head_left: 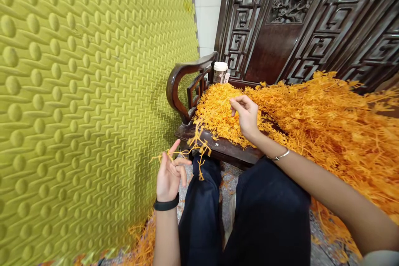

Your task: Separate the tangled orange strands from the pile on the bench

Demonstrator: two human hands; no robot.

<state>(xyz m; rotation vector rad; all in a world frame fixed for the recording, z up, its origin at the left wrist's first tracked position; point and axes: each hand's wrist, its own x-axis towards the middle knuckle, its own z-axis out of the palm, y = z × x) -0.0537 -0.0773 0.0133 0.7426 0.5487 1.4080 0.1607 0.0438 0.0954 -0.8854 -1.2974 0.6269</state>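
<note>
My left hand (pixel 170 172) is closed in a pinch on a thin orange plastic sprig (pixel 196 145) that dangles over my left knee. My right hand (pixel 246 114) reaches out over a heap of orange plastic pieces (pixel 218 112) on the dark wooden bench (pixel 224 149); its fingers are curled and pinched, and what they hold is too small to make out. A larger pile of orange branched sprigs (pixel 330 124) covers the right part of the bench.
A yellow-green embossed foam panel (pixel 87 91) fills the left side. A jar with a white lid (pixel 220 71) stands at the bench's back corner by the curved armrest (pixel 181 83). More orange pieces (pixel 145 241) lie on the floor.
</note>
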